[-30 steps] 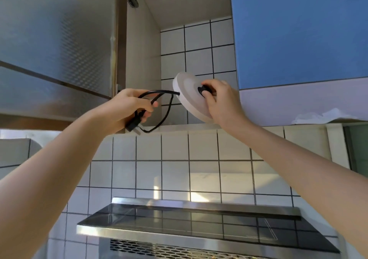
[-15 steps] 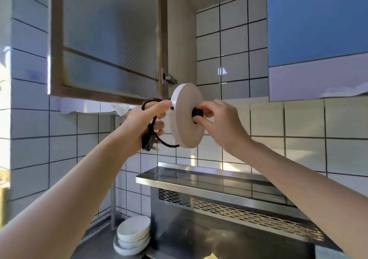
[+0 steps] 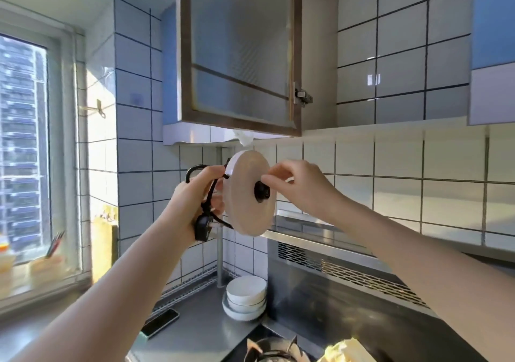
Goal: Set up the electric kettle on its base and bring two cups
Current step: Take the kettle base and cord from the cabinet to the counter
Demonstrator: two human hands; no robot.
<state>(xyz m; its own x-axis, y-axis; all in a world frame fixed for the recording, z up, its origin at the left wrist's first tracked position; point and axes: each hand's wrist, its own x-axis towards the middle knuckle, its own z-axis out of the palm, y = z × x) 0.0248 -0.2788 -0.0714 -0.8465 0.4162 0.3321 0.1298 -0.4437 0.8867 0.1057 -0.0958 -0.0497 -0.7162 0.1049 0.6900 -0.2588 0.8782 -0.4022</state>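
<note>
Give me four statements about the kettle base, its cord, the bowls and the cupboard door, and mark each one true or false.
1. The kettle base is resting flat on the counter. False: it is held up on edge in the air.
2. The left hand grips the black cord, its plug dangling. True.
3. The white bowls are stacked beneath the base. True.
4. The cupboard door is shut. False: it stands open.

We've got the round white kettle base [image 3: 245, 194] up in the air, tilted on edge. Black connector in its middle faces us, and its black cord [image 3: 207, 194] dangles looped at its left.
</note>
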